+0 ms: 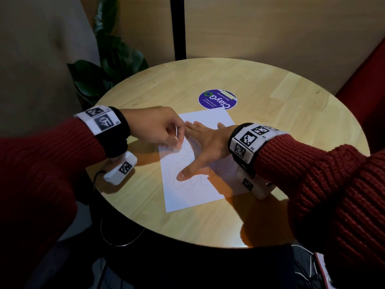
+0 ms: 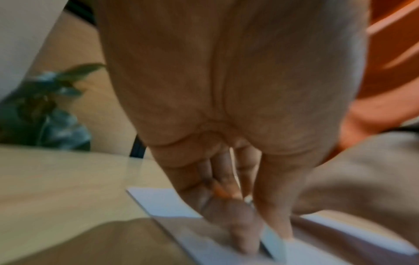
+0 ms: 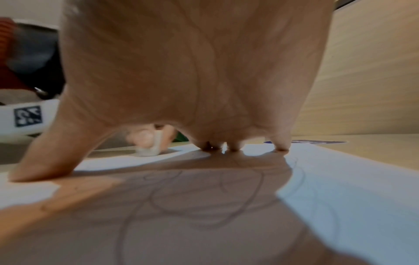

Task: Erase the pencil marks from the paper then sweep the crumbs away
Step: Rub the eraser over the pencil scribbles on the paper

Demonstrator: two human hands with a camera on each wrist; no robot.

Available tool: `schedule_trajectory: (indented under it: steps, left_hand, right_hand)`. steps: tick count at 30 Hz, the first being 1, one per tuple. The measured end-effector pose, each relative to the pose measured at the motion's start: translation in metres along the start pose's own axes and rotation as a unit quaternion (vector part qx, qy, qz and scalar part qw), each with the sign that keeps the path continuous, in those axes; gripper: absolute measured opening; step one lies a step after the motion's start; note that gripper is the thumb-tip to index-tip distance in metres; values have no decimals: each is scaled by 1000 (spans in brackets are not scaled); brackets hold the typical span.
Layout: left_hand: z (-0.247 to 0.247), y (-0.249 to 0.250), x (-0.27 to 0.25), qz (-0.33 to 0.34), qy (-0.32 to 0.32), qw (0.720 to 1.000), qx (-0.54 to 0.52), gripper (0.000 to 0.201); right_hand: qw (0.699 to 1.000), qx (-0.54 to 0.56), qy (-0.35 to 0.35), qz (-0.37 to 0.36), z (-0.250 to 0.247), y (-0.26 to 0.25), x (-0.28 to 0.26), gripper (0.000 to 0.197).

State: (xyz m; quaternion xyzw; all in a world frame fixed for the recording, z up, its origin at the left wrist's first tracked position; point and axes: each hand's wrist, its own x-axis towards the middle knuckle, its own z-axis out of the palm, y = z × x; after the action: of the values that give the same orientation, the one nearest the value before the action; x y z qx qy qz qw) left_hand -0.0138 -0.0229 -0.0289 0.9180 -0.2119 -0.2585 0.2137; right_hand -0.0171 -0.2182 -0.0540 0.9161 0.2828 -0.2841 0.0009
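A white sheet of paper (image 1: 195, 197) with faint looping pencil marks (image 3: 204, 202) lies on the round wooden table (image 1: 270, 94). My left hand (image 1: 160, 130) pinches a small white eraser (image 1: 177, 148) and holds its lower end against the paper near the sheet's left edge. The eraser (image 3: 149, 148) shows in the right wrist view between the fingers, and in the left wrist view the eraser (image 2: 273, 240) is blurred. My right hand (image 1: 205, 144) lies flat on the paper with fingers spread, thumb tip (image 1: 182, 176) pressed on the drawing.
A round purple sticker (image 1: 217, 100) sits on the table just beyond the paper. A leafy plant (image 1: 108, 65) stands behind the table's left side. A red seat (image 1: 368, 84) is at the right. The table's near edge is close to my body.
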Motion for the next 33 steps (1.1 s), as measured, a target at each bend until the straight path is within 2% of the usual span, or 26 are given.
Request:
schedule_trajectory:
  steps: [1, 2, 5, 6, 9, 10, 11, 13, 14, 17, 18, 21, 22, 25, 26, 29, 33]
  left_hand:
    - [0, -2, 1, -2, 27, 1000, 13, 3]
    - [1, -1, 1, 2, 26, 1000, 15, 4]
    - [7, 9, -2, 20, -92, 995, -19, 5]
    - [5, 9, -3, 14, -106, 994, -20, 4]
    - [-2, 2, -2, 9, -22, 999, 27, 1]
    - [-1, 2, -2, 11, -12, 999, 29, 3]
    - [1, 4, -3, 18, -30, 999, 25, 3]
    - [6, 11, -5, 30, -108, 994, 16, 2]
    - [5, 13, -5, 30, -120, 992, 21, 2]
    - [-1, 6, -3, 18, -42, 998, 46, 2]
    - [0, 5, -3, 19, -37, 998, 42, 3]
    - [4, 11, -5, 28, -117, 992, 25, 3]
    - [3, 13, -6, 27, -122, 992, 25, 3]
    - [-1, 9, -5, 13, -56, 998, 39, 3]
    - [1, 10, -5, 12, -54, 998, 40, 3]
    - [5, 17, -5, 10, -99, 995, 32, 5]
    - [0, 13, -6, -2, -55, 998, 21, 6]
  right_hand:
    - [1000, 2, 2, -2, 1, 0, 0, 145]
    - [1000, 2, 2, -2, 0, 0, 0, 145]
    - [1000, -3, -8, 6, -1, 0, -1, 145]
    - [1000, -5, -11, 7, -2, 0, -1, 146]
    - [1000, -2, -5, 1, 0, 0, 1, 146]
    - [1000, 0, -2, 1, 0, 0, 1, 145]
    - [1000, 0, 1, 2, 1, 0, 1, 145]
    - [1000, -5, -4, 3, 2, 0, 0, 146]
    - [1000, -7, -5, 4, 1, 0, -1, 146]
    - [1000, -3, 9, 0, 1, -3, -1, 142]
    - [1000, -3, 10, 0, 1, -3, -2, 142]
    - [1000, -7, -2, 6, 1, -1, -1, 146]
    - [1000, -9, -4, 6, 1, -1, 0, 147]
    - [1000, -7, -4, 3, 1, -1, 1, 146]
    - [1000, -6, -5, 3, 1, 0, 1, 146]
    - [1000, -7, -9, 8, 0, 0, 0, 145]
    - [1000, -8, -12, 5, 0, -1, -1, 144]
